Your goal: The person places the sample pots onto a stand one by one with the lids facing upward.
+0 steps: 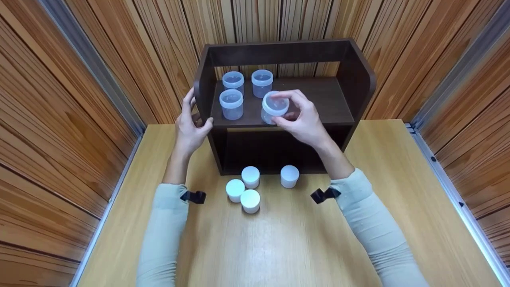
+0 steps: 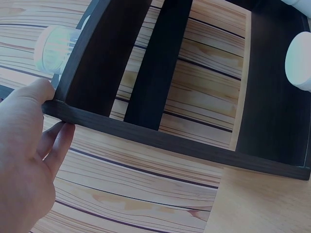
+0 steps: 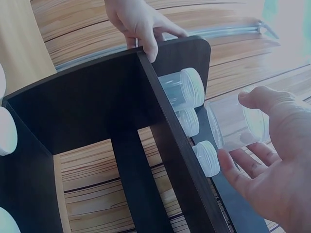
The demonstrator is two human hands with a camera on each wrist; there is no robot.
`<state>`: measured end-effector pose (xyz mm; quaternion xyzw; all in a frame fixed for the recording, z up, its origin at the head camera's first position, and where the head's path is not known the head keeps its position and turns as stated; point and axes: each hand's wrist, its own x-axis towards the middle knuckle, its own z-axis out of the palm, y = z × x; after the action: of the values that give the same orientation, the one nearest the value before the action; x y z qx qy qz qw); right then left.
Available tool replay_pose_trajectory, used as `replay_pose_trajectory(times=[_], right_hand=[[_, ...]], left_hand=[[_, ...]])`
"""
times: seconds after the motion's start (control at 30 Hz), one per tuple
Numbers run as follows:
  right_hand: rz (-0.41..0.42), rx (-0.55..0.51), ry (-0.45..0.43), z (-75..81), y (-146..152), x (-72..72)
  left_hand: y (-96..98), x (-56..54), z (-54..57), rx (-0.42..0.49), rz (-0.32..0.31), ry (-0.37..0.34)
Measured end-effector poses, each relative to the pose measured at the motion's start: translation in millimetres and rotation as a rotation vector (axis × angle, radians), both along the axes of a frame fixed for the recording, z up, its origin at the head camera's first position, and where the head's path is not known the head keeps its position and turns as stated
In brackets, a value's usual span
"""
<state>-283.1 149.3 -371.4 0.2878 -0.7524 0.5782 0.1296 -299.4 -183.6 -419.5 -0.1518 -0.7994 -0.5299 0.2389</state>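
My right hand pinches a clear plastic jar between thumb and fingers, at the front of the upper board of a dark brown shelf. In the right wrist view that jar appears slightly off the board. Three similar clear jars stand on the board's left half: a front one, a back-left one and a back-right one. At the shelf's left side panel, my left hand grips the edge, with the thumb in front and fingers around the outside.
Three white-lidded jars cluster on the wooden table before the shelf. Another white jar stands farther right, near the lower opening. Wood-panelled walls enclose the table at the back and sides.
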Motion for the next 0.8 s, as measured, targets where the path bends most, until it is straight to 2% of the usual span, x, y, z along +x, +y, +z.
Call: replay_pose_trajectory(times=[0.3,0.8], right_hand=[[-0.007,0.015,-0.006,3.5,-11,-20.8],[-0.041,0.063,-0.074,-5.9,-22,-38.4]], left_hand=[[-0.2,-0.5,-1.5,-0.005,-0.006,-0.004],[-0.8,0.5,-1.0,0.011,-0.008,-0.048]])
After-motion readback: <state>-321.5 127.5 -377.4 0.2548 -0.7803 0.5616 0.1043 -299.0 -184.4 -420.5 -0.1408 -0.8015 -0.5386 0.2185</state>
